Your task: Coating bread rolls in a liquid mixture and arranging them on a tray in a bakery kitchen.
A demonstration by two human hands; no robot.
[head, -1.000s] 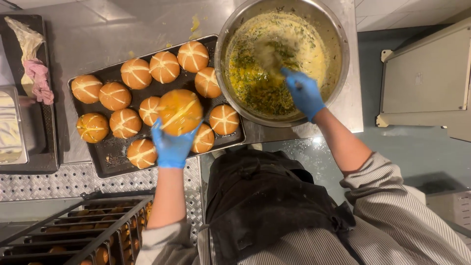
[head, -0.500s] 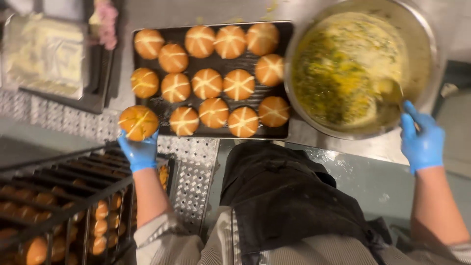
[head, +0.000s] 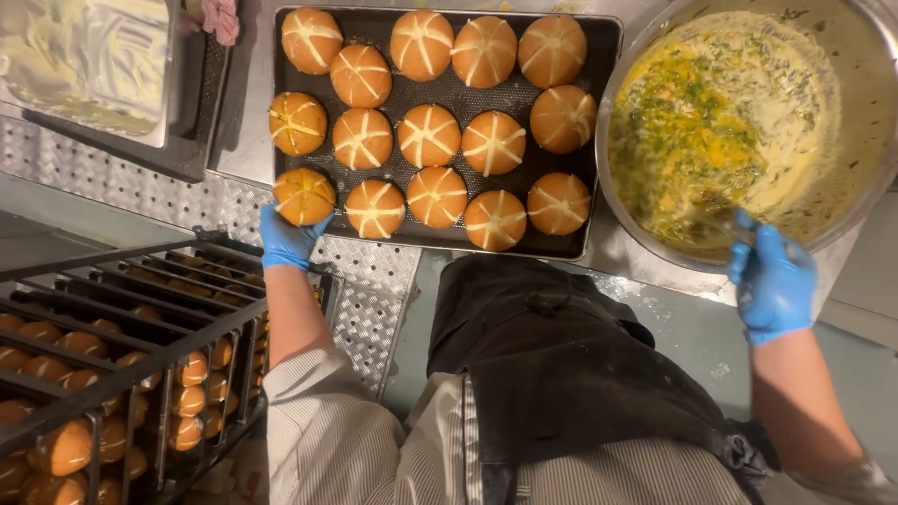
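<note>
**Setting a glazed bun down in the tray corner**

The left hand (head: 288, 239), in a blue glove, cups a round bun (head: 304, 196) from below, fingers curled around its near side. The bun looks wet and yellow with green bits, and it sits at the near left corner of the dark baking tray (head: 603, 112), just beside a dry bun with a white cross (head: 375, 208). The right hand (head: 773, 281) is closed around a handle I can hardly see, at the near rim of the big metal bowl (head: 865, 201) of yellow herb sauce (head: 711, 131).

I think the bun should go down flat in its own spot, not squashing the one next to it. A soft hold seems best, because the bun looks slippery. The bowl hangs a little over the desk (head: 168, 201) edge, so a firm grip there helps. A rack of more buns (head: 122, 374) stands near on the left.
</note>
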